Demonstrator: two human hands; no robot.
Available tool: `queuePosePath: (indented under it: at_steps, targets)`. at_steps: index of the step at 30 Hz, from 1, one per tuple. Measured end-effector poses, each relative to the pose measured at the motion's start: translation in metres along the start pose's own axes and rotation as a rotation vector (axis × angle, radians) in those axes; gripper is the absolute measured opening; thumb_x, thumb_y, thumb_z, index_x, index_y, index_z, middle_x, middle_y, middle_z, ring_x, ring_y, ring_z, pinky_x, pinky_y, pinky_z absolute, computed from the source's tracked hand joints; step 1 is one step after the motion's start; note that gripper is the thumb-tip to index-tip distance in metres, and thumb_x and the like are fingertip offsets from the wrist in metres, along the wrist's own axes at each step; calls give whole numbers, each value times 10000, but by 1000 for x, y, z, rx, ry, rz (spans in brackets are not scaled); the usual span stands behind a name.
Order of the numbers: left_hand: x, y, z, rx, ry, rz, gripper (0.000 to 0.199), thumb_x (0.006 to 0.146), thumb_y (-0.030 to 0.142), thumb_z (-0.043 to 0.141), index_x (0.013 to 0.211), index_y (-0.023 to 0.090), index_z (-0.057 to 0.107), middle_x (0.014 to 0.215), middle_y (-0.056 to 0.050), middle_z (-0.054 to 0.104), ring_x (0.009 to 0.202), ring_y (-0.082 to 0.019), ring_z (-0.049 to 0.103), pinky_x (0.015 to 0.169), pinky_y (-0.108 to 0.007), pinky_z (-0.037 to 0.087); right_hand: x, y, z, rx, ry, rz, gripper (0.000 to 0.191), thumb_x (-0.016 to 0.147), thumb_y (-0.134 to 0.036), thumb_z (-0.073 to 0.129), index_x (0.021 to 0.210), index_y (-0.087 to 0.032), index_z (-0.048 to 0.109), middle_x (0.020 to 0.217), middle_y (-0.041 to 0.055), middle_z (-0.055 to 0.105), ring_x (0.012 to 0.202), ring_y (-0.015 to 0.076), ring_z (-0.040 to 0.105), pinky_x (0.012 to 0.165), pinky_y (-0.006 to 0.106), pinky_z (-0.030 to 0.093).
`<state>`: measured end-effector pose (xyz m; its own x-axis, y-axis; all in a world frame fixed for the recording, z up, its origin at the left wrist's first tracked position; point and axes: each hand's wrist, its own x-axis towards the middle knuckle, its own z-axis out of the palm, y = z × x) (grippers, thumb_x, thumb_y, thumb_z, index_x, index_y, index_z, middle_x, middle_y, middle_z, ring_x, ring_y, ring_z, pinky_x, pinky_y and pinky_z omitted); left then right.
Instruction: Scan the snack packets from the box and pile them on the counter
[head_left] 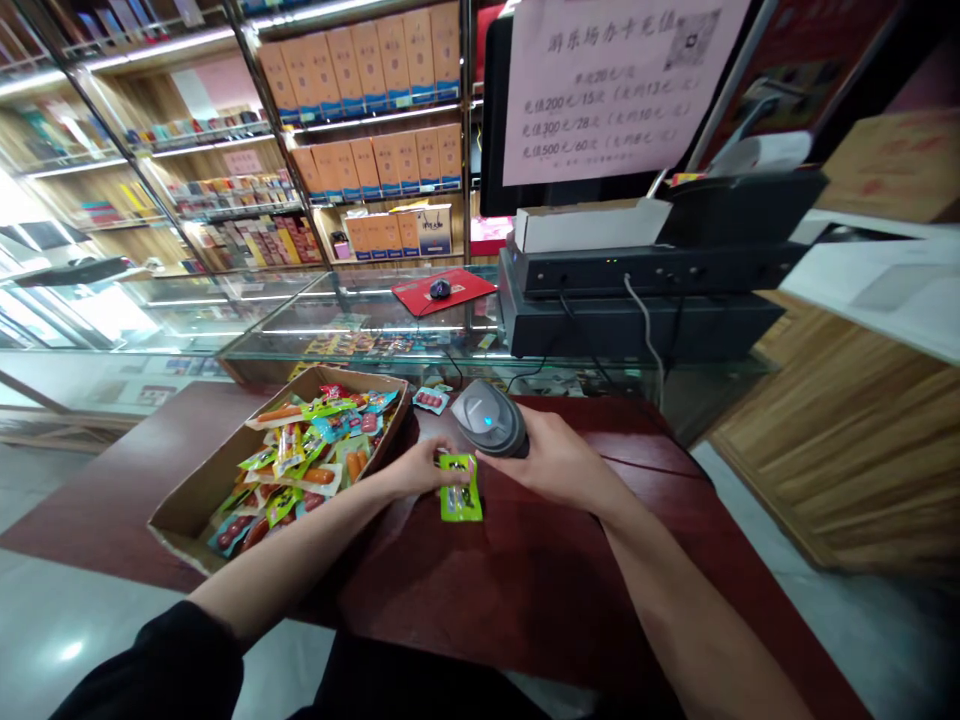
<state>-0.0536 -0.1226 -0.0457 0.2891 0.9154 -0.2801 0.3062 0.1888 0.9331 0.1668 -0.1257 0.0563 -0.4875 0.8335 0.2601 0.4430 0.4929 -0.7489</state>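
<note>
Between the fingers of my left hand (429,467) is a green snack packet (460,503), held just above the dark red table (480,590). My right hand (551,455) is wrapped round a grey barcode scanner (491,418) with a blue light on top; its head is close above the packet. Left of my hands, an open cardboard box (184,500) holds several small snack packets in green, blue and yellow wrappers. One blue packet (430,400) lies on the table beyond my left hand, near the scanner.
Behind the table runs a glass display counter (277,310) with a red mat (409,292) and a black mouse (440,288). Black devices with cables (637,325) and a monitor bearing a pink paper sign (600,100) stand at the right. Shelves of orange boxes (367,65) rise behind.
</note>
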Motion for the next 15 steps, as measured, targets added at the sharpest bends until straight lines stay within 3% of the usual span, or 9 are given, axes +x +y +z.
queuePosePath:
  at_steps: [5,15]
  targets:
    - [9,15,-26,-396,64,67,494,508,229,894,908,154,613,877,-36,709,801,-164,679,817,-318,529,3,7,3,25,-10,-23,347,791,-302,717,1114,-188,659,1030,61,747,899,230,695,774,310,518]
    - [16,19,-36,-613,330,214,404,586,284,867,889,139,643,870,-28,720,784,-141,675,801,-290,518,9,16,16,69,-91,-13,443,787,-296,725,1213,-210,638,1107,51,733,968,250,685,871,360,528]
